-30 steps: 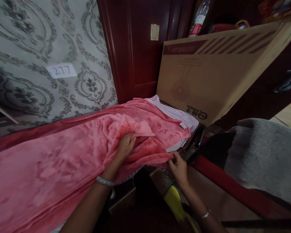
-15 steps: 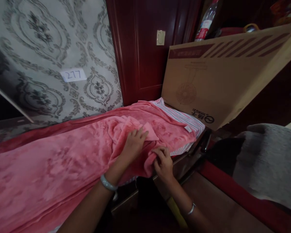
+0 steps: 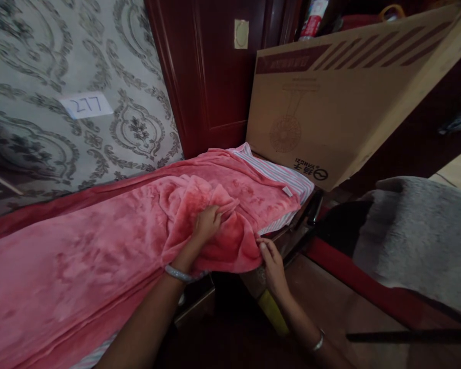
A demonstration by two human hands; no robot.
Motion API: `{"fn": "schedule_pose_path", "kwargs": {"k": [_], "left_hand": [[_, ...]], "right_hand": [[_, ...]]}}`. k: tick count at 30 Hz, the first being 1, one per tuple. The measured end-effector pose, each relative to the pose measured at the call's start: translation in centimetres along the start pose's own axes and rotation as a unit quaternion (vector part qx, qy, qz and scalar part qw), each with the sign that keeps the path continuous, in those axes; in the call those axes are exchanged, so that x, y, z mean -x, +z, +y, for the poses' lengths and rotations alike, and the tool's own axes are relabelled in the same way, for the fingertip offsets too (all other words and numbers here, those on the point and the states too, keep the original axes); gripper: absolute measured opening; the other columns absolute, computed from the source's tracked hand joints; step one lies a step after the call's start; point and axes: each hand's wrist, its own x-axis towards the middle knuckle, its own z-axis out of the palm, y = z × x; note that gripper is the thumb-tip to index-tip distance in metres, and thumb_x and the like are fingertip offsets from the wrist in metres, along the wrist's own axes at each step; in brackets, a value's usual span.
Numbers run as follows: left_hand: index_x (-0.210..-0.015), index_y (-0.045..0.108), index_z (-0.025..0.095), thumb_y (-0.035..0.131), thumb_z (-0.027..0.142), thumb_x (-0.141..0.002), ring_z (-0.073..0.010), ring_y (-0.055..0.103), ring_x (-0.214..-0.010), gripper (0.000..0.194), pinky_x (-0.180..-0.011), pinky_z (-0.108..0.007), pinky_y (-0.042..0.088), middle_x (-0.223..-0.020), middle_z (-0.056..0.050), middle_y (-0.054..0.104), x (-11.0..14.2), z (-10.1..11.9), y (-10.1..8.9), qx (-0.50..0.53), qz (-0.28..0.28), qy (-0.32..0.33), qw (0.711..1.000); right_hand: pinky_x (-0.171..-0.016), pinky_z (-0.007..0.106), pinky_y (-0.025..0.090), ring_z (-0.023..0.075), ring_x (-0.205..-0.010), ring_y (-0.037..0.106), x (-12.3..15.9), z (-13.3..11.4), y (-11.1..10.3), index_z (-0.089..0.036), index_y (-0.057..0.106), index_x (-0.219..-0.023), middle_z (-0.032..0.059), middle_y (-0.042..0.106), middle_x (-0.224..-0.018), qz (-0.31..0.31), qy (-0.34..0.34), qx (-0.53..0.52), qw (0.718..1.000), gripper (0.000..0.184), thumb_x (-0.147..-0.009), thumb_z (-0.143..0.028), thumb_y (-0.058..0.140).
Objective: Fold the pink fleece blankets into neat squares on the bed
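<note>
The pink blanket (image 3: 100,230) lies lengthwise along the wall (image 3: 34,66), mostly flat on the left but bunched into soft folds where the hands meet it. The left hand (image 3: 207,223) has its fingers closed on a gathered fold, apparently to pin that bunch so the cloth does not slide. The right hand (image 3: 272,264) pinches the blanket's near edge between thumb and fingertips; such a light hold probably suits thin, plush cloth, since only the rim has to be caught. With the hands set apart, the stretch of blanket between them hangs in a rounded lip over the near side, likely because nothing supports it there.

At the far end, the striped sheet (image 3: 280,171) shows from under the blanket, which stops short of the sheet's edge; a white tag (image 3: 287,191) lies near the blanket's corner. The cardboard box (image 3: 315,107) stands tilted just beyond the sheet, by the dark red door (image 3: 215,77), perhaps parked there to be out of the way. A bottle (image 3: 313,23), cut off by the frame, appears above the box's top edge. To the right, a grey cloth (image 3: 426,241) drapes down, well apart from both hands.
</note>
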Motion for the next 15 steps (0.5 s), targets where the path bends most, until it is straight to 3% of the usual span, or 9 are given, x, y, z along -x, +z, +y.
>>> {"fn": "schedule_pose_path", "kwargs": {"k": [3,7,10,13,15], "left_hand": [[-0.068,0.056,0.023,0.057,0.023,-0.082,-0.0182,0.055,-0.068,0.013,-0.069,-0.031,0.045,-0.067,-0.001,0.059,0.1,-0.1,-0.6,0.107,0.053,-0.015,0.993],[-0.071,0.051,0.022,0.053,0.032,-0.086,-0.0131,0.046,-0.061,0.018,-0.059,-0.026,0.039,-0.065,0.003,0.049,0.9,1.5,-2.0,0.225,0.133,-0.059,0.963],[-0.077,0.054,0.021,0.057,0.031,-0.083,-0.0119,0.049,-0.065,0.012,-0.061,-0.024,0.042,-0.072,0.003,0.054,1.8,3.2,-2.5,0.317,0.140,-0.091,0.934],[-0.082,0.059,0.020,0.059,0.029,-0.078,-0.0138,0.055,-0.073,0.010,-0.067,-0.025,0.047,-0.078,0.001,0.060,3.0,4.3,-2.2,0.359,0.081,-0.094,0.925],[-0.082,0.059,0.019,0.059,0.028,-0.078,-0.0150,0.057,-0.075,0.010,-0.071,-0.027,0.049,-0.079,0.000,0.062,3.8,4.3,-1.9,0.367,0.051,-0.085,0.925]], "right_hand": [[-0.072,0.031,0.053,0.0197,-0.079,0.064,-1.5,0.9,0.1,-0.019,0.065,-0.095,0.0041,0.069,-0.087,0.085,0.043,-0.028,0.995,0.032,-0.085,-0.050,0.062],[-0.101,0.042,0.049,0.0238,-0.114,0.062,-2.0,-1.8,1.0,-0.020,0.063,-0.121,0.0100,0.067,-0.120,0.143,-0.112,0.060,0.982,0.036,-0.090,-0.037,0.058],[-0.110,0.044,0.044,0.0236,-0.128,0.057,-1.1,-4.9,2.9,-0.024,0.056,-0.138,0.0102,0.062,-0.136,0.056,-0.228,0.109,0.966,0.044,-0.095,-0.025,0.052],[-0.101,0.042,0.052,0.0223,-0.117,0.063,-0.3,-6.2,4.9,-0.028,0.060,-0.135,0.0068,0.068,-0.125,-0.084,-0.323,0.143,0.932,0.046,-0.093,-0.014,0.047],[-0.097,0.043,0.053,0.0225,-0.112,0.064,-0.1,-6.2,5.8,-0.029,0.062,-0.133,0.0059,0.069,-0.119,-0.126,-0.356,0.157,0.913,0.049,-0.091,-0.010,0.045]]}}
